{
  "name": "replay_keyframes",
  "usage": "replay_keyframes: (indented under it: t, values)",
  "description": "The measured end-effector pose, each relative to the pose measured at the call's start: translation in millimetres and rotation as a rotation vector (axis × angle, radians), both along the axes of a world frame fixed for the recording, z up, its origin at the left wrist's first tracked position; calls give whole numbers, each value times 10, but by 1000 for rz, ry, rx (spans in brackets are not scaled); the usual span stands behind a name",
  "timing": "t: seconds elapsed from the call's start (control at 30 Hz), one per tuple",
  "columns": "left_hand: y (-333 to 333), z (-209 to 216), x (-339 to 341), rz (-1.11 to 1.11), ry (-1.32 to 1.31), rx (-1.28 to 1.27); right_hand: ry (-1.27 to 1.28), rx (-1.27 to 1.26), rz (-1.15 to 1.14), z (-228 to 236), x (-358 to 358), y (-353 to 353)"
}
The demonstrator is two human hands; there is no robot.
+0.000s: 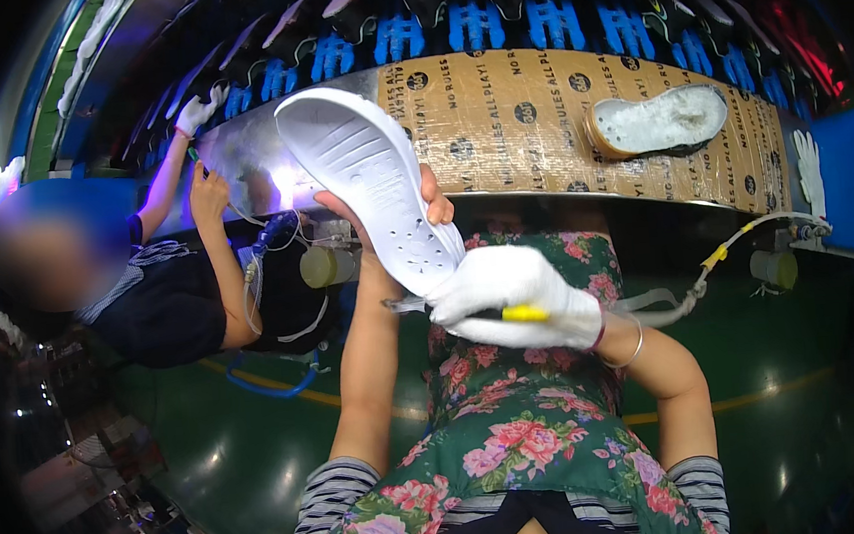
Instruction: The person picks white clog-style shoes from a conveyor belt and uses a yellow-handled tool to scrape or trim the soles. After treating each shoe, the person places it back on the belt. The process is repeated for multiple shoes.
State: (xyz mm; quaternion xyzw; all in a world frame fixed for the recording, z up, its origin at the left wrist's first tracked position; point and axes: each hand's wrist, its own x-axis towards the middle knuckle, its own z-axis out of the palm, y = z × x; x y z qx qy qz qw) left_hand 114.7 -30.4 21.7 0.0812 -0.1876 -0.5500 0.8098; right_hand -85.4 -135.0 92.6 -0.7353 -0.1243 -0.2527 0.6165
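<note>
A white foam shoe sole [369, 171] is gripped at its middle by my bare left hand [437, 198], thumb at one edge and fingers around the other. It is tilted upright, its ribbed wider part at the top and a group of small holes lower down. My right hand [524, 289], in a white glove, is closed round a thin tool with a yellow part [525, 313] on its handle. The tool's dark tip is just below the sole's lower end; I cannot tell whether they touch. Its exact kind is not clear.
Patterned brown cardboard [497, 131] covers the bench. On it lies a shoe piece [666, 120] with a mottled whitish face. Blue holders [475, 27] line the back. A hose [695, 291] curves right of my arm. At left, a co-worker [169, 297] reaches toward the bench.
</note>
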Motion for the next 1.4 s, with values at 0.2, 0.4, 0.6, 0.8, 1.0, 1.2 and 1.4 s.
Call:
replay_keyframes:
  t: [0.2,0.4,0.6,0.8,1.0,1.2,1.4]
  values:
    - [-83,63,122,-226,-82,18,-127,-407,-317,-104,-8,65]
    - [-100,85,131,-385,-150,136,26,115,13,-82,-75,134]
    - [-87,17,278,-505,-393,440,125,-392,49,-138,-60,73]
    - [-199,-51,322,-493,-403,568,49,-350,-219,-169,-21,-45]
    - [-612,50,331,-168,23,426,523,492,-257,-56,-140,-221]
    - [-515,-220,405,463,41,383,404,963,-441,-290,-123,-188]
    - [670,-201,-169,95,228,188,318,1197,-375,-450,-62,-62]
